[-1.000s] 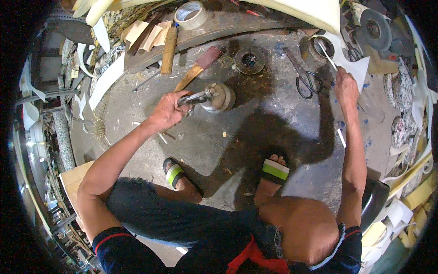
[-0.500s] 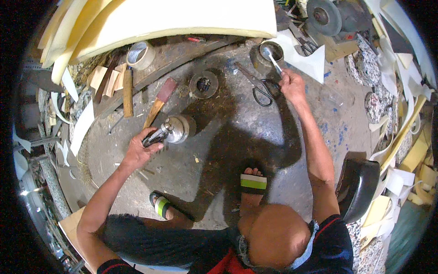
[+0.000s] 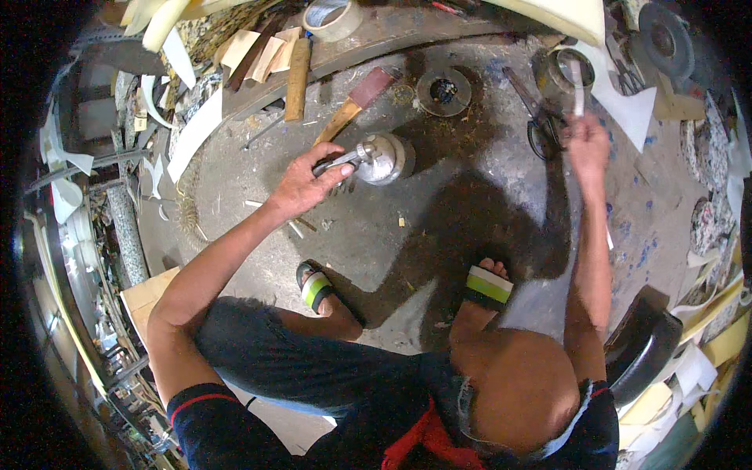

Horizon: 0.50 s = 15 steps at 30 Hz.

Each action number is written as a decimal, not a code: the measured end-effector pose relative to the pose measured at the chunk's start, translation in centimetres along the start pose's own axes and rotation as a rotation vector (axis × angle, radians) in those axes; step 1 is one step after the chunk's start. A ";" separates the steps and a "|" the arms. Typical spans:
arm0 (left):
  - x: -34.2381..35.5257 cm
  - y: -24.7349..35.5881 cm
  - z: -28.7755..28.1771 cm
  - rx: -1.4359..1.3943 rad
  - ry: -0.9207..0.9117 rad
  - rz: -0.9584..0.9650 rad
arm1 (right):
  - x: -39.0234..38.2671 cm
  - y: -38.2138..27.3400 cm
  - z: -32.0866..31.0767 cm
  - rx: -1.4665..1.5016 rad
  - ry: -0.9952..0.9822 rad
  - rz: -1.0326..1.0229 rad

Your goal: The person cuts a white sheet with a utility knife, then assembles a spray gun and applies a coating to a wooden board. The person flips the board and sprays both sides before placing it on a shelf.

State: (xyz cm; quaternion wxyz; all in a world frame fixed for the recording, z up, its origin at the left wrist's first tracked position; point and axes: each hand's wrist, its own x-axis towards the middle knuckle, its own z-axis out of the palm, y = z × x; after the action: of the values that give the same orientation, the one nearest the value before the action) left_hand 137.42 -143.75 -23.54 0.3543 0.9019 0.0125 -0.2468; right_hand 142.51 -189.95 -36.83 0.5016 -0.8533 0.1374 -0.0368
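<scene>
My left hand [image 3: 309, 182] is closed round the handle of a spray gun [image 3: 381, 159] with a round silver metal cup, held over the floor. In my right hand [image 3: 587, 153], a pale spoon [image 3: 578, 98] is gripped by its handle, slightly blurred. Its far end reaches over a round open can [image 3: 553, 77], whose contents I cannot make out. Black-handled scissors [image 3: 540, 137] lie just left of that hand. Beyond the spray gun rests a wooden-handled tool [image 3: 341, 119] with a flat reddish head. A round dish [image 3: 424, 95] with dark bits stands farther off.
A roll of tape [image 3: 337, 27] and wood pieces [image 3: 276, 59] sit along a raised board [image 3: 368, 53]. Pale foam [image 3: 560, 17] hangs over the far edge. White offcuts [image 3: 638, 117] lie by the can. A black stool seat [image 3: 646, 341] stands at my right elbow.
The view has swung left, so everything sits farther right in the picture. My right hand has drawn slightly nearer to me, and the spoon now points more straight ahead. The left hand keeps the spray gun.
</scene>
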 end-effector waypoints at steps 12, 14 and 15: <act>0.2 0.2 0.0 -0.031 -0.001 -0.076 | -16.1 -11.7 21.6 0.842 -0.420 0.012; 0.3 0.3 0.0 0.030 -0.012 0.036 | -16.4 -11.7 21.5 0.806 -0.367 -0.050; 0.4 0.4 0.0 0.084 -0.007 0.098 | -16.7 -11.4 21.2 0.763 -0.369 -0.031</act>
State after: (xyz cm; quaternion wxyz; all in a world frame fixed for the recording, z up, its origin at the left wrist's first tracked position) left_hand 137.81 -144.12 -23.47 0.3280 0.9146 -0.0432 -0.2326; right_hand 133.04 -162.25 -36.13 0.7971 -0.6007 0.0089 0.0608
